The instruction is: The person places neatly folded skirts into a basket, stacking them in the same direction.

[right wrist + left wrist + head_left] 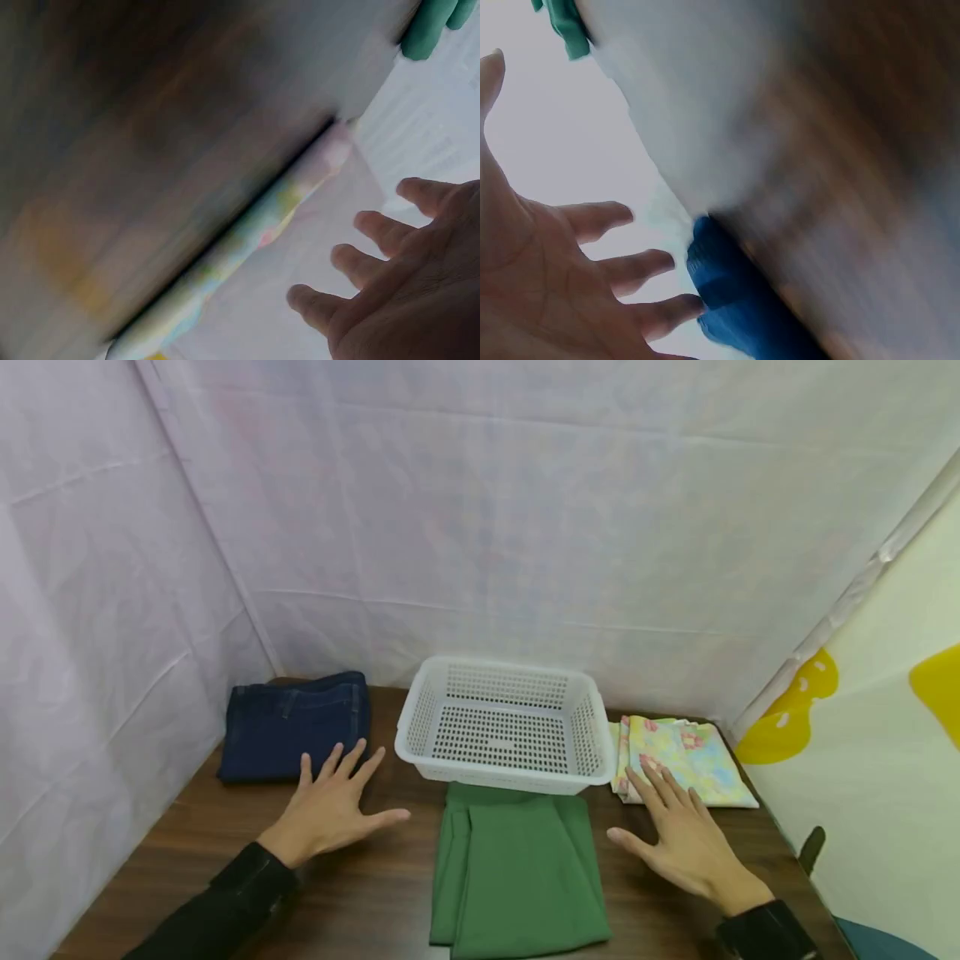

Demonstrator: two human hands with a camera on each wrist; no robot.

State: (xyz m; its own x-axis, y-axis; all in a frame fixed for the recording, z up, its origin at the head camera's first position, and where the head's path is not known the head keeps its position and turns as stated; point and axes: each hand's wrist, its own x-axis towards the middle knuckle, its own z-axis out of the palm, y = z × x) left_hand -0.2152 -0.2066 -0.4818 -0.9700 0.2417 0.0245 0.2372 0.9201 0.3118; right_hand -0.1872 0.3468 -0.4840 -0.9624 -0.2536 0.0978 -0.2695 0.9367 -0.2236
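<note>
I can see a brown wooden table (360, 893), a big white sheet (480, 510) hanging up behind it, and on the right a pale sheet (885, 793) with fat yellow blobs (772, 743)

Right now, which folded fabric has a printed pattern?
The yellow floral cloth right of the white plastic basket; the blue denim and green cloth show no print.

white basket (504, 781) behind green cloth (528, 872)
</note>
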